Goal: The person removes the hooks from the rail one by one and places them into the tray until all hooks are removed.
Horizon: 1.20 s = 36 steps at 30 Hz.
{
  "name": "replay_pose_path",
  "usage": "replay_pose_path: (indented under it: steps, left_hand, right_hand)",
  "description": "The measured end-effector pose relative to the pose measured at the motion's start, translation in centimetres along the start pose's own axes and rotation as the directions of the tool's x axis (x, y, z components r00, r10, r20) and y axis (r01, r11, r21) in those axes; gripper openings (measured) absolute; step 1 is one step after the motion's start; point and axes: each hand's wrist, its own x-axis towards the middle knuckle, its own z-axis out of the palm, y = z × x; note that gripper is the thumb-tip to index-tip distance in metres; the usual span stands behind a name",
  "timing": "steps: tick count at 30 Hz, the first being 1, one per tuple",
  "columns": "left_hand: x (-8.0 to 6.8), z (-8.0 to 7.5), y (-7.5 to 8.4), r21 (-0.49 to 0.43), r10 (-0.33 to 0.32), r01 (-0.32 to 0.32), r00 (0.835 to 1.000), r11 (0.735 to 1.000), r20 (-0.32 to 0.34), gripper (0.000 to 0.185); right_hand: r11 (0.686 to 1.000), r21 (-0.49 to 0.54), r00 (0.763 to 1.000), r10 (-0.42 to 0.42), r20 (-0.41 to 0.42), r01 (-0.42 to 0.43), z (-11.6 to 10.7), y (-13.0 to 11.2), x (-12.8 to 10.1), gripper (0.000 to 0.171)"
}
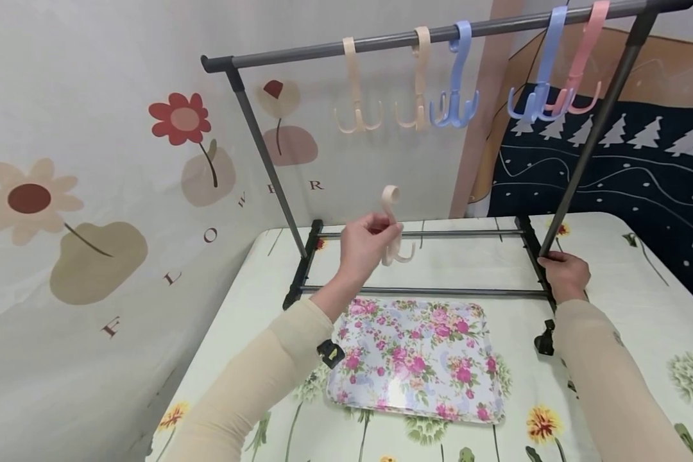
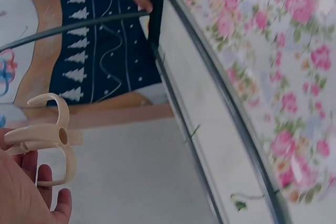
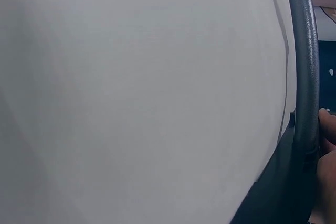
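Observation:
My left hand pinches a beige multi-prong hanging hook, curved top upward, in front of a grey-and-black hanging rack. The left wrist view shows this hook from its prong end, above the fingers. At the rack's right foot, my right hand grips the base of the upright; its fingers are partly hidden. In the right wrist view, only part of that hand shows beside the pole.
From the top bar hang two beige hooks, two blue hooks and a pink hook. A flat floral item lies in front of the rack on a flower-patterned tablecloth. A printed cloth wall stands behind and left.

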Motion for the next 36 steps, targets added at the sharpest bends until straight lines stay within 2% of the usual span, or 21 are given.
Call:
replay_pose_path:
  steps: [7, 17, 22, 28, 36]
  left_hand:
    - [-1.4, 2.4, -1.3, 0.011, 0.005, -0.006, 0.999, 1.0, 0.051, 0.015]
    - [-3.2, 5.2, -3.5, -0.038, -0.012, 0.02, 0.979, 0.999, 0.205, 0.012]
    - [-3.5, 6.4, -4.7, 0.011, -0.015, 0.013, 0.96, 1.0, 0.281, 0.013]
    - [-3.7, 7.2, -5.7, 0.062, -0.032, 0.009, 0.926, 0.998, 0.377, 0.013]
    - [-3.9, 8.0, -6.9, 0.101, -0.057, 0.012, 0.89, 0.995, 0.452, 0.01]
  right_hand:
    - [1.0, 0.013, 1.0, -0.014, -0.001, 0.014, -0.1, 0.0, 0.0, 0.04]
    - [0.999, 0.038, 1.0, 0.015, 0.011, -0.015, -0.1, -0.1, -0.2, 0.04]
    - [0.999, 0.029, 1.0, 0.016, 0.01, -0.016, -0.1, -0.2, -0.1, 0.041]
    - [1.0, 0.02, 1.0, 0.016, 0.005, -0.016, -0.1, -0.2, -0.1, 0.041]
    - [0.999, 0.035, 1.0, 0.016, 0.006, -0.016, -0.1, -0.1, -0.2, 0.042]
